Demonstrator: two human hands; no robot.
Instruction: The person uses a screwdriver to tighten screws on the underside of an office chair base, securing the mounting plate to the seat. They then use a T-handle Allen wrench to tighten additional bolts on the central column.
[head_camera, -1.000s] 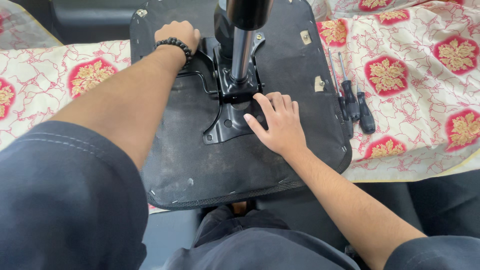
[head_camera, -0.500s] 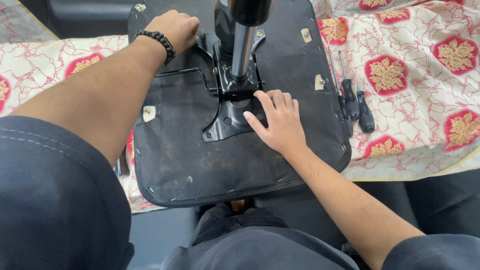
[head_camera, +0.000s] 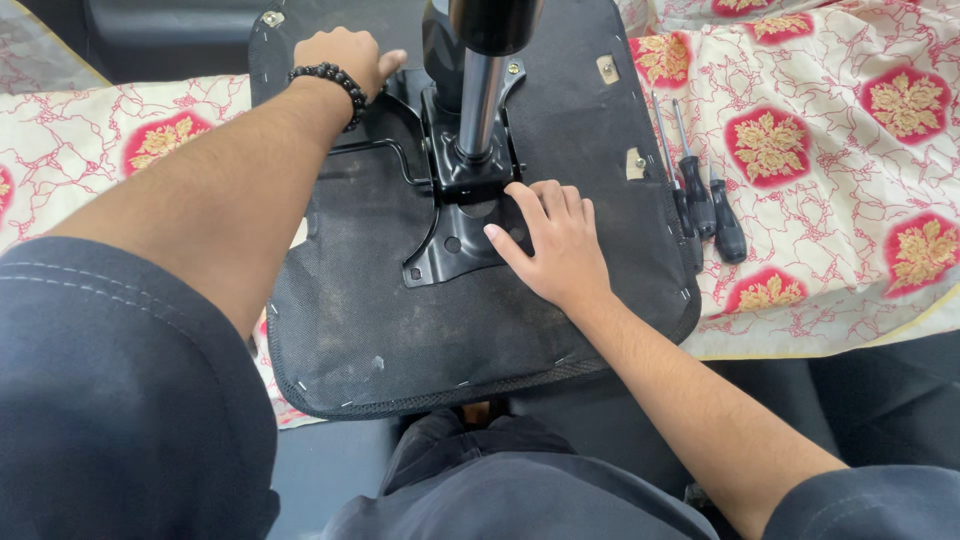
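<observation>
An upturned black fabric-covered chair seat (head_camera: 400, 340) is seen lying underside up across the middle of the frame, resting on a cream tablecloth with red and gold flower medallions (head_camera: 850, 200) that spreads to the left and right edges. A black metal mounting plate (head_camera: 455, 240) is fixed at the centre of the seat, and a chrome gas-lift column with a black upper sleeve (head_camera: 480, 90) rises from it toward the top centre, hiding part of the plate behind it. The left hand (head_camera: 345, 55), with a black bead bracelet (head_camera: 330, 85) worn at the wrist, is placed at the upper left of the seat with the fingers curled over the far edge of the plate; what, if anything, is gripped under them cannot be told. A thin black wire lever (head_camera: 375, 150) runs out from the plate below the left forearm, which covers much of the seat's left side. The right hand (head_camera: 555, 240) is laid open and flat, palm down, on the lower right part of the plate, with the fingertips just beside the base of the column and nothing held. Several black-handled screwdrivers (head_camera: 700, 200) are laid side by side on the cloth, just beside the seat's right edge. Dark clothing fills the lower part of the frame.
</observation>
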